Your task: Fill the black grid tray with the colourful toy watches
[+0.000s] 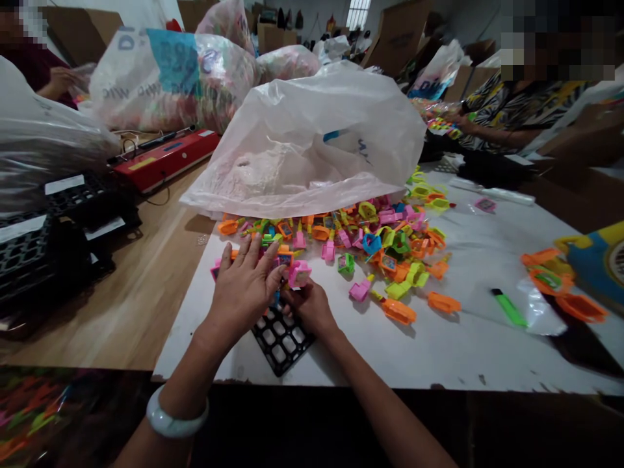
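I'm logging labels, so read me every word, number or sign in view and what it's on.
"D": printed bag, back left; its other lettering is too distorted to read.
"D": bag at back right; the rest is unclear.
Too small or blurred: marks on the large white bag, paper labels on the black trays, labels on the red device.

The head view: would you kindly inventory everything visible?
Toy pieces: many, mixed bright colours, on white tabletop
Grid tray: one, black, front centre
Large bag: one, whitish, behind pieces
Other bags: several, translucent, back, left
More trays: several, black, left
Long device: one, red, on wooden table
Slim tool: one, green, right
Edge item: one, blue and yellow, right
Cardboard boxes: several, brown, background
Coworkers: at least two, maroon, patterned clothes, back
Bracelet: one, pale, left forearm
Left hand: one, bare, over pieces
Right hand: one, bare, at grid tray
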{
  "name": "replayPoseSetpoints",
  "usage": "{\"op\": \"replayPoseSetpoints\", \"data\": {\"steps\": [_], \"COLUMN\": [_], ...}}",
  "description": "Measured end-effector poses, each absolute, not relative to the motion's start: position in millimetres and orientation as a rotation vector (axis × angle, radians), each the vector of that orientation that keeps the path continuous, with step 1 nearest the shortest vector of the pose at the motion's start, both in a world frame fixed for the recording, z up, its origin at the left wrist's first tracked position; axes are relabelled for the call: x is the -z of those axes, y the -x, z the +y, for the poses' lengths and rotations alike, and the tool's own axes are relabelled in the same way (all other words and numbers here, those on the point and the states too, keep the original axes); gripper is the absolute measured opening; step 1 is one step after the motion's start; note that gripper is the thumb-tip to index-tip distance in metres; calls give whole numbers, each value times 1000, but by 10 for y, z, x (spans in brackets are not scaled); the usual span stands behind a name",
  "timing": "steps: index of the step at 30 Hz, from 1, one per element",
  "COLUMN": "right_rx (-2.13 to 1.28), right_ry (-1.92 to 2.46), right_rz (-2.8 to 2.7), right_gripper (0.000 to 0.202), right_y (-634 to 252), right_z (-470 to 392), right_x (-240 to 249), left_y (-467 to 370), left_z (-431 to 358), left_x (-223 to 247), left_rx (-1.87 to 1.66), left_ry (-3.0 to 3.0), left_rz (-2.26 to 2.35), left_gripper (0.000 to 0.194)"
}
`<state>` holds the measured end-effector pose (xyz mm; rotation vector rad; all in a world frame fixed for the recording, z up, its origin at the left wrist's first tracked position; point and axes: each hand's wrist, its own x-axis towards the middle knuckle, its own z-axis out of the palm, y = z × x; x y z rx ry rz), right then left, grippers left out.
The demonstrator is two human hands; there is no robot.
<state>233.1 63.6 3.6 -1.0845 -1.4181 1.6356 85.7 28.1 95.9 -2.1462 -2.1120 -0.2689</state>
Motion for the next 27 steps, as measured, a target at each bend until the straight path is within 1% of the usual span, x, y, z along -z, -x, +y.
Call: {"op": "replayPoseSetpoints", "data": {"steps": [3, 6, 9, 11, 13, 15, 19, 22, 24, 27], "right_rx": [-1266, -1001, -886, -895, -925, -865, -470, -192, -100, -107], "right_ry": [1116, 1096, 1098, 1076, 1030, 1039, 1366, 1723, 1836, 1755], "right_rz": [-1703, -1910, -2026, -2062, -2081, -2055, -1981, -2183, -2294, -2347], "right_gripper": [17, 18, 25, 27, 26, 23, 27, 29, 29, 27], "right_y": [-2336, -2311, -2223, -2202, -2285, -2503, -3137, -3434, -3474, -3411], "right_z": [623, 594, 570, 574, 614, 713, 1110, 1414, 1535, 1597], "right_x": [-18, -8, 17, 21, -6, -73, -257, -328, -316, -242], "left_y": [-857, -855, -869, -893, -920, -941, -949, -944, -942, -944], "left_z": [280, 287, 312, 334, 349, 355, 353, 352, 350, 345], "left_x": [-959, -968, -996, -1018, -1038, -1050, -1053, -1050, -1051, -1061], "left_rx": [266, 248, 216, 196, 186, 186, 196, 198, 201, 199], "left_ry": [2153, 2164, 2153, 2132, 2131, 2148, 2172, 2157, 2148, 2161], "left_rz": [-2112, -2115, -2142, -2147, -2132, -2121, -2134, -2156, -2164, -2160], "left_gripper": [56, 56, 57, 57, 57, 56, 54, 53, 54, 54]}}
